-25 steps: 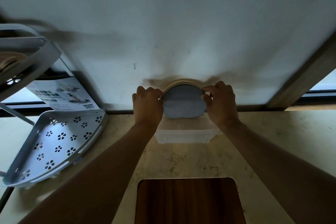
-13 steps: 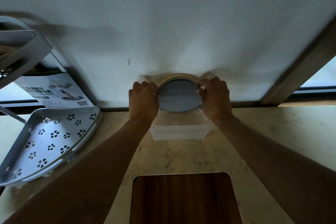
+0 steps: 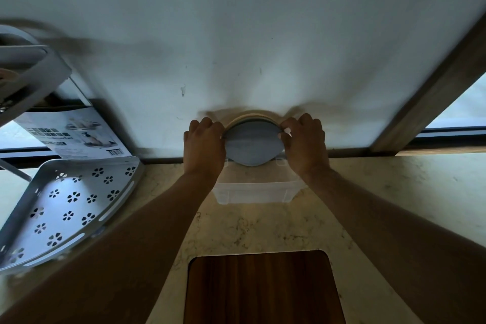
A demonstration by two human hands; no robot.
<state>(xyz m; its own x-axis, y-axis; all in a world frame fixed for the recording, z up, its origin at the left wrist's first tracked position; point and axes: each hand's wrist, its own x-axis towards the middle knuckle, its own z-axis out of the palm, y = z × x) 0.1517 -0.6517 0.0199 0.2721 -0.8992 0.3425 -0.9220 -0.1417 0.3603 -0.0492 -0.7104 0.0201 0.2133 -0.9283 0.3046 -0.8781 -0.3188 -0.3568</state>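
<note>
Above the clear box (image 3: 252, 193) on the bench (image 3: 394, 192), hold firmly the upright plates (image 3: 253, 144), pinched at both side edges by curled fingers of left hand (image 3: 203, 147) and right hand (image 3: 306, 144), likely stiff, slippery, breakable.
</note>
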